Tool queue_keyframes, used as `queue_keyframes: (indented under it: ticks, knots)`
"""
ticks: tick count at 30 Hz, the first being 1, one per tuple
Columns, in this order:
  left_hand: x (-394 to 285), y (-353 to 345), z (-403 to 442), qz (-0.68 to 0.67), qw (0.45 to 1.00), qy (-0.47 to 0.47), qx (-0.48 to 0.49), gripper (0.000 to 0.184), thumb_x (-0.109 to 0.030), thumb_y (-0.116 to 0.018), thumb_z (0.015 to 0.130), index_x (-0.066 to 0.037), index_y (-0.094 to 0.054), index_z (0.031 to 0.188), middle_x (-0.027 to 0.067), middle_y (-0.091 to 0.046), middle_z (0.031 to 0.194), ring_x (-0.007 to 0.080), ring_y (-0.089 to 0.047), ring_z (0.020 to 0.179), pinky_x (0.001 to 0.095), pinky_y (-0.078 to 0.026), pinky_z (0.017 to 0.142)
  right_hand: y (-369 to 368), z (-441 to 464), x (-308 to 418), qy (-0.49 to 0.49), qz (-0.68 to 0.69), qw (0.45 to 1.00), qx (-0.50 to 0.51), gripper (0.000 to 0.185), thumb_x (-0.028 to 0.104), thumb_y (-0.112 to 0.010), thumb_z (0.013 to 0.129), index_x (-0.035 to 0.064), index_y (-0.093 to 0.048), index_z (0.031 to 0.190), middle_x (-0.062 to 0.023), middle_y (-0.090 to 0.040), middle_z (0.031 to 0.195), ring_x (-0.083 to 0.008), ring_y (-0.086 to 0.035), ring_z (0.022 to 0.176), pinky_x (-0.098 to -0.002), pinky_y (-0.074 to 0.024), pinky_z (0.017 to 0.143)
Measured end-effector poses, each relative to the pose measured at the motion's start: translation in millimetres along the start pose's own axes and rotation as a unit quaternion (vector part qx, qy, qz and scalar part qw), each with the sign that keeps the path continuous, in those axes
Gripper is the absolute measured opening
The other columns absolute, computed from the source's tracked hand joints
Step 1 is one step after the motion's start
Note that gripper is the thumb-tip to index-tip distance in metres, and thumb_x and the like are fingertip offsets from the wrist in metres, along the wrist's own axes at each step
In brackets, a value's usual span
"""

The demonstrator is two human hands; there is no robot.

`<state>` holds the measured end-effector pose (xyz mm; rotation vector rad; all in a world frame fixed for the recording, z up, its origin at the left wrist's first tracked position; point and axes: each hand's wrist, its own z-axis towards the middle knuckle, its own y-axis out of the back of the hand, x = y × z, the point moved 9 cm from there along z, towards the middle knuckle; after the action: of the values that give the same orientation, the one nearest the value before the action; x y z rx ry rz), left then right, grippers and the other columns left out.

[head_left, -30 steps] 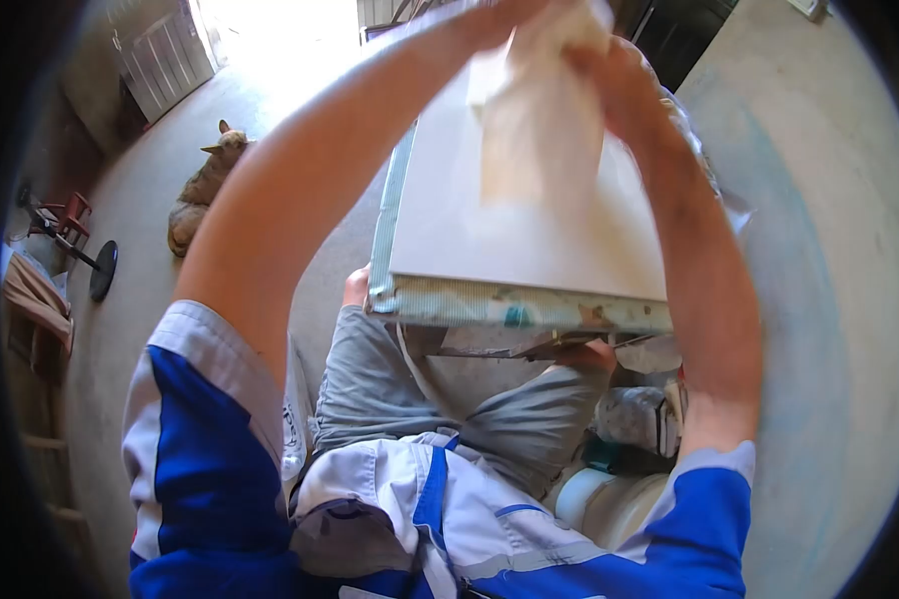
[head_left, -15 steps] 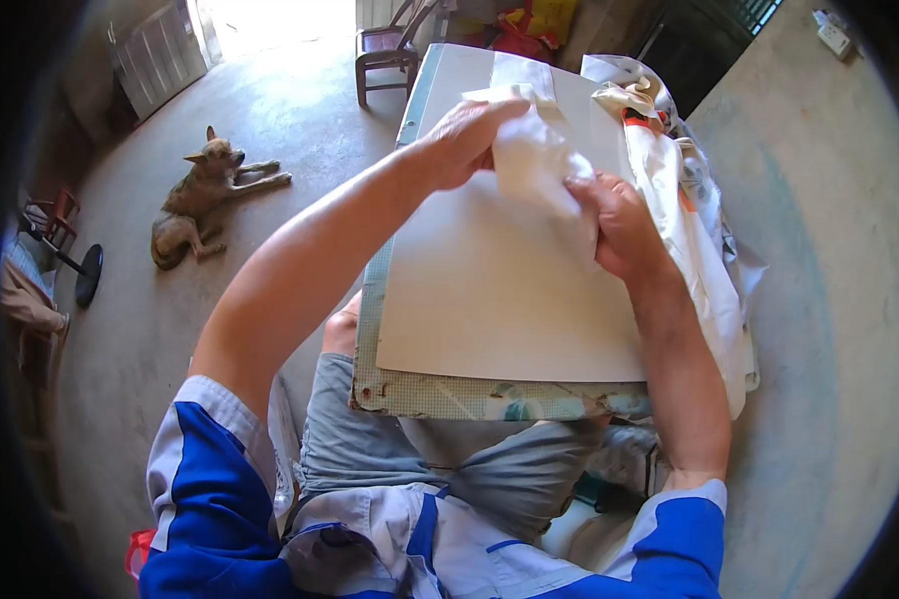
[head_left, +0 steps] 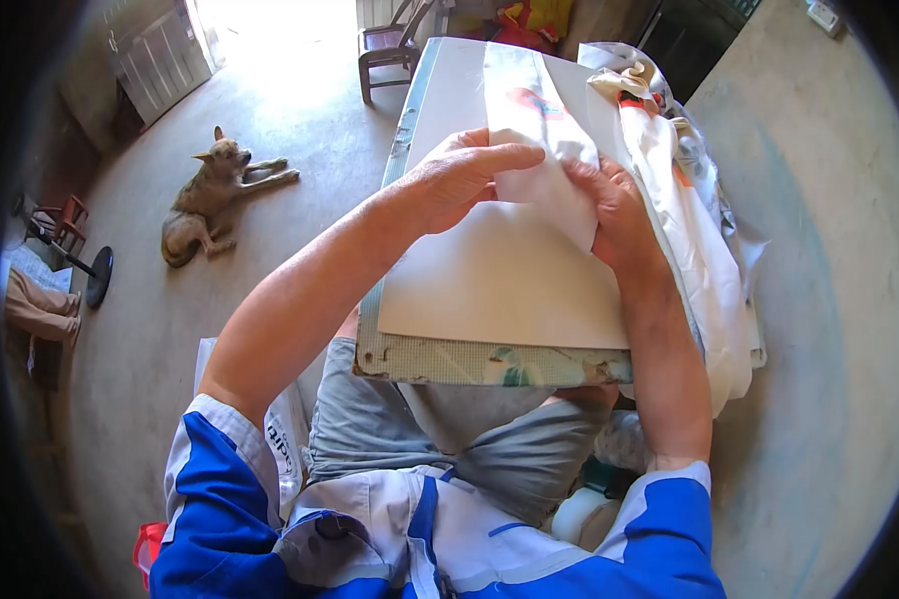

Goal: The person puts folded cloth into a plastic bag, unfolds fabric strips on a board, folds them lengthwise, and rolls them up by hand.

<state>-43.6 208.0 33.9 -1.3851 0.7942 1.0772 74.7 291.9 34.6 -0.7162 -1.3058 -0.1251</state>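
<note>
Over the white board (head_left: 499,290), the right hand (head_left: 615,208) pinches white cloth (head_left: 537,122). The left hand (head_left: 454,182) lays its thumb across the cloth; its grip is unclear.

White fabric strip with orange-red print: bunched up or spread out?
Spread out: the strip forms a long band over the white rectangular board, print showing, near end in the right hand. Cannot tell whether it's doubled.

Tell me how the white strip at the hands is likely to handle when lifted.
The white strip will probably flop, since it bends and creases near the right hand. It looks thin, so it is likely light for its size. It may slide fairly easily over the pale board, whose surface appears flat and smooth.
</note>
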Motion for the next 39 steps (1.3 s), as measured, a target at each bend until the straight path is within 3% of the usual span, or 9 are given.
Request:
queue_keyframes:
  ticks: [7, 17, 21, 24, 29, 33, 35, 36, 39]
  knots:
    - [-12, 5, -21, 0.009, 0.999, -0.03, -0.012, 0.024, -0.024, -0.073, 0.099, -0.004, -0.069, 0.111, 0.0044, -0.071, 0.098, 0.01, -0.07, 0.086, 0.0266, -0.059, 0.076, -11, -5, 23, 0.059, 0.048, 0.997, 0.031, 0.04, 0.011, -0.06, 0.103, -0.0045, -0.053, 0.139, -0.0158, -0.07, 0.121, -0.0215, -0.073, 0.104, -0.033, -0.0605, 0.093]
    - [9, -2, -67, 0.164, 0.984, 0.057, -0.042, 0.031, -0.03, -0.072, 0.099, -0.003, -0.071, 0.113, 0.0019, -0.069, 0.089, 0.0063, -0.06, 0.07, 0.0221, -0.043, 0.055, 5, -24, -3, -0.035, -0.038, 0.999, 0.017, 0.037, 0.009, -0.063, 0.103, -0.0077, -0.052, 0.134, -0.0159, -0.069, 0.121, -0.0198, -0.072, 0.103, -0.0329, -0.0609, 0.091]
    - [16, -3, -69, 0.051, 0.995, 0.045, -0.067, 0.035, -0.021, -0.072, 0.098, 0.003, -0.067, 0.122, 0.0098, -0.073, 0.102, 0.0142, -0.072, 0.086, 0.0285, -0.058, 0.068, -23, -45, -3, -0.059, -0.067, 0.996, 0.023, 0.047, 0.008, -0.067, 0.1, -0.009, -0.046, 0.14, -0.0166, -0.07, 0.117, -0.0196, -0.073, 0.098, -0.034, -0.0637, 0.081]
    - [19, -1, -84, 0.102, 0.984, 0.085, -0.116, 0.04, -0.017, -0.073, 0.095, 0.006, -0.064, 0.126, 0.0106, -0.073, 0.104, 0.0173, -0.073, 0.09, 0.0314, -0.061, 0.077, -13, -59, -12, -0.073, -0.14, 0.987, -0.007, 0.062, 0.009, -0.07, 0.098, -0.0108, -0.038, 0.148, -0.0174, -0.07, 0.117, -0.0192, -0.074, 0.095, -0.0341, -0.0643, 0.076]
    - [24, 9, -94, 0.384, 0.913, 0.058, -0.12, 0.052, -0.015, -0.072, 0.092, 0.005, -0.058, 0.137, 0.0145, -0.074, 0.101, 0.022, -0.074, 0.088, 0.0345, -0.06, 0.078, 5, -91, -15, -0.081, -0.269, 0.955, -0.099, 0.082, 0.01, -0.075, 0.095, -0.0125, -0.025, 0.156, -0.0171, -0.072, 0.108, -0.0157, -0.072, 0.084, -0.0287, -0.0606, 0.064]
    - [-2, -11, -117, 0.537, 0.829, -0.049, -0.151, 0.061, -0.015, -0.071, 0.09, 0.002, -0.053, 0.146, 0.0198, -0.074, 0.097, 0.0239, -0.074, 0.088, 0.035, -0.059, 0.079, -5, -104, -13, -0.077, -0.326, 0.94, -0.071, 0.069, 0.009, -0.075, 0.095, -0.0067, -0.039, 0.152, -0.0117, -0.072, 0.1, -0.0111, -0.068, 0.079, -0.026, -0.0578, 0.063]
    - [-6, -15, -124, 0.535, 0.829, -0.068, -0.148, 0.058, -0.017, -0.071, 0.09, -0.002, -0.057, 0.144, 0.0199, -0.075, 0.097, 0.0242, -0.075, 0.088, 0.0359, -0.059, 0.08, -13, -111, -13, -0.088, -0.32, 0.942, -0.055, 0.059, 0.008, -0.074, 0.096, -0.0035, -0.049, 0.148, -0.0085, -0.072, 0.099, -0.0093, -0.066, 0.079, -0.0247, -0.0573, 0.063]
    - [-7, -16, -126, 0.534, 0.829, -0.077, -0.146, 0.057, -0.018, -0.071, 0.089, -0.003, -0.059, 0.143, 0.0199, -0.075, 0.096, 0.0243, -0.075, 0.088, 0.0363, -0.059, 0.08, -11, -113, -14, -0.106, -0.308, 0.944, -0.054, 0.038, 0.007, -0.073, 0.096, -0.002, -0.064, 0.133, -0.006, -0.072, 0.101, -0.0083, -0.066, 0.08, -0.023, -0.0574, 0.066]
    - [3, -21, -123, 0.545, 0.834, -0.053, -0.072, 0.044, -0.022, -0.069, 0.091, -0.007, -0.069, 0.132, 0.018, -0.076, 0.097, 0.0299, -0.076, 0.091, 0.0405, -0.058, 0.083, -9, -115, -17, -0.133, -0.303, 0.941, -0.065, 0.026, 0.006, -0.073, 0.097, -0.0022, -0.069, 0.121, -0.0053, -0.072, 0.101, -0.0078, -0.066, 0.081, -0.0219, -0.0569, 0.068]
